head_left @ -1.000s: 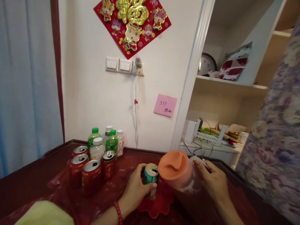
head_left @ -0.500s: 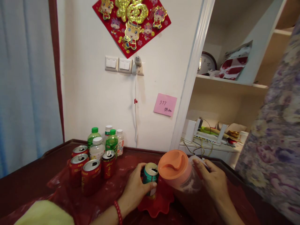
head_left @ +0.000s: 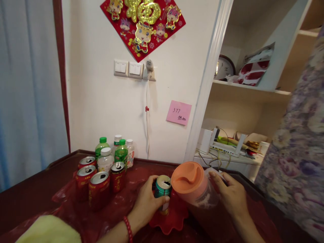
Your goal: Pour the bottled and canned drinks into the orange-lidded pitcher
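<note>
Gripping a green can [head_left: 162, 191] by its side, the left hand [head_left: 146, 201] is curled firmly, thumb in front (a red bead bracelet [head_left: 127, 228] circles the wrist). The can stands roughly upright over a red wavy-edged dish [head_left: 169, 226]; whether it rests there, I cannot tell. The right hand [head_left: 231, 194] is closed around the handle of a jug [head_left: 206, 199], which leans toward the can, its orange lid [head_left: 189, 178] just beside the can's rim. Red cans [head_left: 99, 192] and capped bottles [head_left: 121, 153] stand on the worktop [head_left: 27, 184], well apart to the left.
</note>
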### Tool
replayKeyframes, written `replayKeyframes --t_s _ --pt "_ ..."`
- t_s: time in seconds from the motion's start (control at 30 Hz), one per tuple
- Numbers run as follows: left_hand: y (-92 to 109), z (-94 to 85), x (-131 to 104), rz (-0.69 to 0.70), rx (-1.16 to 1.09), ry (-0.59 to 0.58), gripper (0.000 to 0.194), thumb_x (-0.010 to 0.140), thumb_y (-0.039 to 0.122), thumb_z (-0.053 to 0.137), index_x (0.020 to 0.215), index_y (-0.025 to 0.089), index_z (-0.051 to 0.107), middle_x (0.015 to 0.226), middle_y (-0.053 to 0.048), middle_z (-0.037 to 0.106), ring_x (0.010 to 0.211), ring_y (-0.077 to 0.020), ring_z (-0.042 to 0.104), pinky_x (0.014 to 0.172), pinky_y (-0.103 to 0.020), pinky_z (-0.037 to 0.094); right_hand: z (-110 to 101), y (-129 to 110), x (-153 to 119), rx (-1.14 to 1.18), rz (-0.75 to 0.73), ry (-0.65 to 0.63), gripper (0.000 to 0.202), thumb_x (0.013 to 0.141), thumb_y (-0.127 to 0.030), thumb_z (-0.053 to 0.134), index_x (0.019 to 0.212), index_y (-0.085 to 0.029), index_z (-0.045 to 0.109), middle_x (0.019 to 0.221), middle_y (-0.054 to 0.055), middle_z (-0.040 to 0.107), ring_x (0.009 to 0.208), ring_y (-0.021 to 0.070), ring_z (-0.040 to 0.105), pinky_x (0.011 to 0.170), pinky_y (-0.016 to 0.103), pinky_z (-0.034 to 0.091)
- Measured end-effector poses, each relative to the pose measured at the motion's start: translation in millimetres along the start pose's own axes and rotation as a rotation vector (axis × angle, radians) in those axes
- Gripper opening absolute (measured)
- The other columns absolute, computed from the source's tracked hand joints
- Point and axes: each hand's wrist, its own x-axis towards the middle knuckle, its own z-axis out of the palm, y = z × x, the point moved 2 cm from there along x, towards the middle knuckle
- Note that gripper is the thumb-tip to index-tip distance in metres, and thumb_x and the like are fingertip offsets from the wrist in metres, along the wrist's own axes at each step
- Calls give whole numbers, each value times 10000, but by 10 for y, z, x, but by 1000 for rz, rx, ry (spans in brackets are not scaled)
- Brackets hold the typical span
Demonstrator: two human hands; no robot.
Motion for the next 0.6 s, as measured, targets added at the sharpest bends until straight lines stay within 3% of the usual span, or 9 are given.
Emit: replayKeyframes --t_s 0.6 --pt "-16 10 -8 15 -11 -5 559 632 164 772 1159 210 590 1228 -85 731 1161 -290 641 1011 -388 463 11 53 -3 -4 27 -24 560 805 -750 619 616 -230 539 583 -54 415 612 160 427 604 279 333"
